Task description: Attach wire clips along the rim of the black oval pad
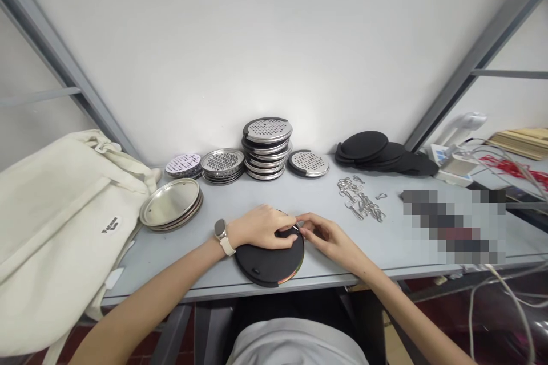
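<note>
A black round case lies flat near the table's front edge, with a thin strip of colour showing along its lower right rim. My left hand, with a cream-strapped smartwatch on the wrist, grips its upper part, fingers curled over the top. My right hand comes in from the right, its fingertips pinched at the case's upper right rim. A small bright sliver shows there, too small to name. Part of the case is hidden under my hands.
Stacks of round perforated metal graters and plain metal discs stand along the grey table. Black round pads and a pile of metal clips lie to the right. A cream canvas bag fills the left.
</note>
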{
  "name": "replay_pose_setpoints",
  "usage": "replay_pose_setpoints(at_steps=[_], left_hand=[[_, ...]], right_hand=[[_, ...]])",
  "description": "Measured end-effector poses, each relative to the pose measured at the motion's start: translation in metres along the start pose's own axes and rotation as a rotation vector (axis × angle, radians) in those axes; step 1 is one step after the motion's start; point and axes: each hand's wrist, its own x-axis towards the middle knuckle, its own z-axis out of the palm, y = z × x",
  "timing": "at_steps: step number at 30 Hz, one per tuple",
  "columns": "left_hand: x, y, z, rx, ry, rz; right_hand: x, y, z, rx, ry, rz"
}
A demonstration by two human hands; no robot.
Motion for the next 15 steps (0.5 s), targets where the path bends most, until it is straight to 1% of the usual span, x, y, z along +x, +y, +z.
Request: replay_pose_setpoints(at_steps=[7,15], left_hand=[[0.0005,0.0013,-0.0014,-0.005,-0.023,-0.002],[0.0009,0.0018,-0.0021,0.019,-0.021,-0.011]], right_hand=[[-0.0038,-0.0051,-0.0003,-0.091,0.004,-0.039],[-0.0065,-0.0100,-0.0017,-0.196,-0.012,-0.072]])
